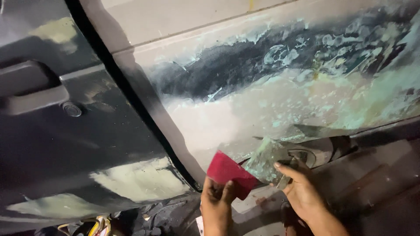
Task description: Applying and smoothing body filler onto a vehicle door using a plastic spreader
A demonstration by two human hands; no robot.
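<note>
Car bodywork fills nearly the whole frame: a pale, sanded panel (262,87) spreads across the upper right, smeared with whitish and greenish filler and crossed by a dark patch of bare paint. To the left, beyond a dark gap (131,100) running diagonally down the frame, sits a black door (65,144) with a recessed handle (30,89) in the upper left, a small round lock (71,109) just below it, and pale filler patches (140,180) along its lower edge.

At the lower centre, the left hand (216,205) holds a red flexible spreader (227,172), its grip closed on the lower edge with thumb and fingers pinching it. The spreader's upper corner rests against the lower edge of the pale panel.

Just to the right, the right hand (302,192) holds a flat mixing board (267,164) coated in greenish-grey filler (the board tilts up toward the panel), its grip closed with fingers curled over the board's right edge. Spreader and board sit just beside each other, their near edges touching or almost so; I cannot tell which.

Lower left corner shows yellow cables (98,226) on dark ground.
</note>
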